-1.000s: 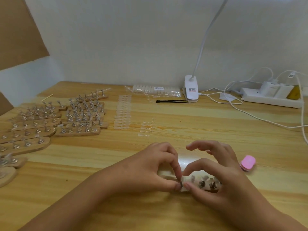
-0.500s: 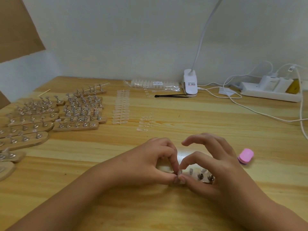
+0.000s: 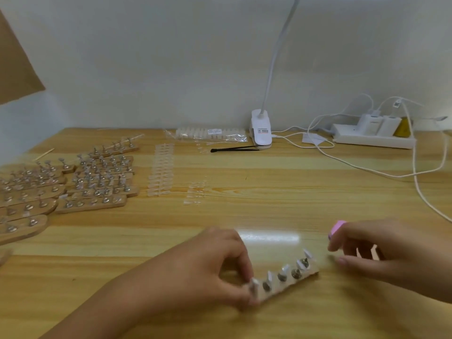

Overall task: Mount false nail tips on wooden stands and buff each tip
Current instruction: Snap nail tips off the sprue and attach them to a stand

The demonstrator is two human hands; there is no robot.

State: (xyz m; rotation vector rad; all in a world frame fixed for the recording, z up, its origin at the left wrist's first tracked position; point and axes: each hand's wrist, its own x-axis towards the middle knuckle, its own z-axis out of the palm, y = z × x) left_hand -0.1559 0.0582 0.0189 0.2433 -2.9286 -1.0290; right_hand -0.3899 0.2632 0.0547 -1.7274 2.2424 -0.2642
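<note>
A small wooden stand point(image 3: 288, 281) lies slanted on the table near me, with several metal holders carrying clear nail tips point(image 3: 285, 267). My left hand point(image 3: 210, 267) pinches the stand's left end between thumb and fingers. My right hand point(image 3: 381, 253) is off to the right of the stand, blurred, fingers apart and nothing seen between them. A pink buffer block point(image 3: 337, 228) sits just behind its index finger, partly hidden by it. Whether the finger touches the block is unclear.
Many more wooden stands point(image 3: 93, 189) fill the left side. Strips of loose clear tips point(image 3: 161, 172) lie in the middle, with a bag of tips point(image 3: 210, 133), black tweezers point(image 3: 234, 149), a clip lamp point(image 3: 261, 129), a power strip point(image 3: 374, 139) and cables point(image 3: 415, 177) at the back.
My right hand left the stand and moved right to the pink buffer block. My left hand kept hold of the stand's left end, and the stand now lies uncovered and slanted.
</note>
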